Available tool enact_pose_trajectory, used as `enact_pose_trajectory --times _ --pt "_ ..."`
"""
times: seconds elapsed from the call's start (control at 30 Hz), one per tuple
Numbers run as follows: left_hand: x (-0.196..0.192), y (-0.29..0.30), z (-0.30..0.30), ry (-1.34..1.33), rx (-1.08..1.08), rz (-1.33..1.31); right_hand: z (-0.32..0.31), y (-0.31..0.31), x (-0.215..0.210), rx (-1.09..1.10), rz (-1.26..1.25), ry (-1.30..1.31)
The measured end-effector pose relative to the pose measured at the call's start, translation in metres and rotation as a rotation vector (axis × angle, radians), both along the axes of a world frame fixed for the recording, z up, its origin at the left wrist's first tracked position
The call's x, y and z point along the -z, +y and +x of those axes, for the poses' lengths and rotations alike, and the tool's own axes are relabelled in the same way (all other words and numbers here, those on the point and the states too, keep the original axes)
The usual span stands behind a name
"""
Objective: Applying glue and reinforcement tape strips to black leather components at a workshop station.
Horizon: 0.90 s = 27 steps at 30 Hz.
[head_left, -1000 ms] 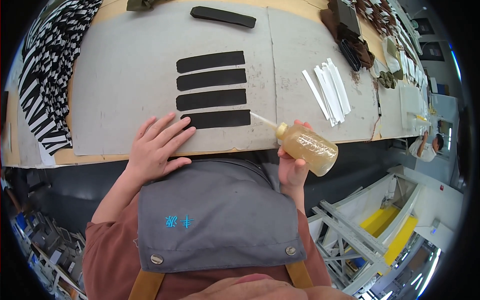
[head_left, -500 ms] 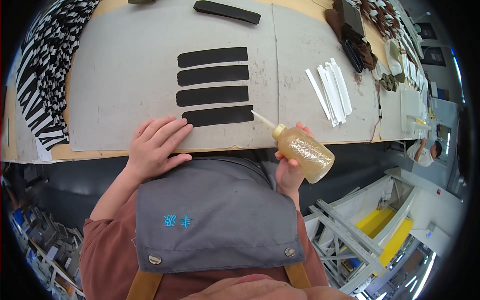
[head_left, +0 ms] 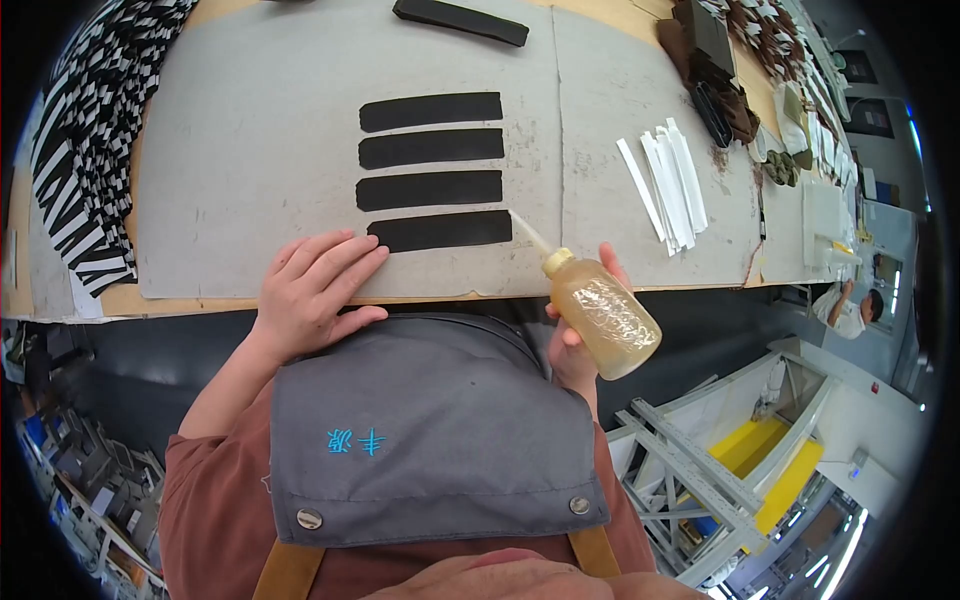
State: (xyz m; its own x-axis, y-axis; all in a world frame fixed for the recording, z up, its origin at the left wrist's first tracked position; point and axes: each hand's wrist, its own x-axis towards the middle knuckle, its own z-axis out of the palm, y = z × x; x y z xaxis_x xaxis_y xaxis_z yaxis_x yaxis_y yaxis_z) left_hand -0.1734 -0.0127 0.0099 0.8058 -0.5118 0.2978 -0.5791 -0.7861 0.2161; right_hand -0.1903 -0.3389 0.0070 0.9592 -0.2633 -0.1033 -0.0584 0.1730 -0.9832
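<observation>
- At the near edge of the grey board [head_left: 250,150], four black strips were laid in a stacked row; the nearest black strip [head_left: 440,231] was the one being worked on; the other three strips [head_left: 430,150] lay just above it, parallel and apart from each other
- The glue bottle [head_left: 600,310] was held in the right hand [head_left: 572,345], fingers wrapped round its amber body; it was tilted, with the long nozzle tip touching or just beside the right end of the nearest strip; actual contact could not be told
- The left hand [head_left: 312,292] was laid flat on the board edge, fingers spread narrow and holding nothing; fingertips were just beside the left end of the nearest strip, seemingly steadying the board
- Step judged: start of glue application on the fourth strip; no glue line could be made out on any strip, so progress on the upper three could not be told
- Next move judged to call for: a light squeeze, with the nozzle drawn steadily leftward along the strip; the strip to be kept from sliding by the left fingertips; the bead to be kept off the board
- White strips [head_left: 665,185] were lying in a loose bunch to the right, well apart from the hands; a striped stack [head_left: 80,160] was at the far left; a longer black piece [head_left: 460,20] lay at the top edge; all untouched
- A grey apron [head_left: 430,430] filled the lower view; another person [head_left: 850,305] was seen far right, well apart
</observation>
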Motion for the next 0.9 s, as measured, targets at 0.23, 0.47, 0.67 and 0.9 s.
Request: enact_pose_trajectory --times 0.23,0.47,0.67,0.9 --pt "0.007 0.003 -0.003 -0.004 -0.014 -0.121 -0.008 -0.005 0.000 0.021 -0.051 -0.037" --pt "0.004 0.002 -0.001 -0.010 -0.013 -0.101 -0.012 -0.016 0.022 -0.036 -0.281 -0.097" --pt "0.002 0.001 -0.002 -0.016 -0.013 -0.095 -0.013 -0.013 0.019 -0.039 -0.255 -0.078" --pt "0.011 0.005 -0.004 -0.003 -0.021 -0.130 -0.010 0.001 0.024 -0.106 -0.158 -0.021"
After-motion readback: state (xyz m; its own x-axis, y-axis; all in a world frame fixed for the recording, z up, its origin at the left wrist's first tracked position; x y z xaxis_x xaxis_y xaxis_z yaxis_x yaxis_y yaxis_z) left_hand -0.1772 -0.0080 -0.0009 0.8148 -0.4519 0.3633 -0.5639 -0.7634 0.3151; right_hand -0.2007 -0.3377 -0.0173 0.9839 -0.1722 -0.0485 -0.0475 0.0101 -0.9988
